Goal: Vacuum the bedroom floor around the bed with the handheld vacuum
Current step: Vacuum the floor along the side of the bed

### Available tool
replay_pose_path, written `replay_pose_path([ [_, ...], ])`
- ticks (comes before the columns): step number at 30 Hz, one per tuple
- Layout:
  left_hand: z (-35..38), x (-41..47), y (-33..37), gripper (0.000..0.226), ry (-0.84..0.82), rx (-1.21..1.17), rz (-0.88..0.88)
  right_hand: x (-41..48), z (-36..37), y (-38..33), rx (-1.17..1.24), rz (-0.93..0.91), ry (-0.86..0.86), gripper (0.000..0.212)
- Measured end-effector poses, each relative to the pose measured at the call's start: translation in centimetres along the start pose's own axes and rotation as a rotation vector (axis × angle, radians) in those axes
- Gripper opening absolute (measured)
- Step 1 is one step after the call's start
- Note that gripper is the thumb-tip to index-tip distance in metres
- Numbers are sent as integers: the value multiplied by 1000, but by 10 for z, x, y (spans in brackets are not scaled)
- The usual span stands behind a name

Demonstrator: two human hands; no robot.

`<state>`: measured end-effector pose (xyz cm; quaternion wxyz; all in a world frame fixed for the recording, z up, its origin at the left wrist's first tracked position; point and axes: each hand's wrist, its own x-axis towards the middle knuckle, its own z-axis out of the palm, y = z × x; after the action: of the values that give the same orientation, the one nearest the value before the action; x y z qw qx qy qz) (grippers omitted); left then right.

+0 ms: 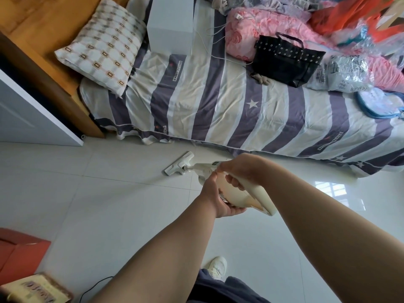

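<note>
Standing on the near side of the bed, looking down. Handheld vacuum, cream-coloured, is held out over the tiled floor in both hands. Right hand comes over the top, fingers curled round the handle. Left hand cups the underside of the body, fingers wrapped beneath it, thumb up the side; whether it is steadying the vacuum or working a catch cannot be told. Floor head sits flat on the tiles, just beside the bed's near edge, where the striped cover hangs down, and angled toward the far left. Whether the motor is running cannot be told. Judgement: the step in hand is the strip along the near edge, at the pillow end, with most of the open floor still to cover. The next move probably calls for pushing the head along the bed's edge, keeping it flat and clear of the drooping cover hem, which could be drawn in. White cabinet at far left closes off that corner. Red box and a dark cable lie at near left, obstacles for later passes.
</note>
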<state>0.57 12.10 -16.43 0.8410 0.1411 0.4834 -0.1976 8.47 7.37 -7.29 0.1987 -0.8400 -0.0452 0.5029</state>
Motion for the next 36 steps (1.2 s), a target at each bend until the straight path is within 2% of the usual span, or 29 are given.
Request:
replay_pose_path([
  [10, -21, -4, 20, 52, 43, -62, 36, 0, 17, -29, -40, -41, -38, 33],
  [18, -8, -1, 6, 44, 49, -95, 70, 4, 8, -13, -61, -63, -28, 34],
  [26, 34, 26, -37, 44, 27, -153, 101, 7, -29, 38, -182, -64, -43, 34],
  [36, 93, 75, -107, 49, -14, -199, 104, 6, -82, 120, -220, -58, -29, 38],
])
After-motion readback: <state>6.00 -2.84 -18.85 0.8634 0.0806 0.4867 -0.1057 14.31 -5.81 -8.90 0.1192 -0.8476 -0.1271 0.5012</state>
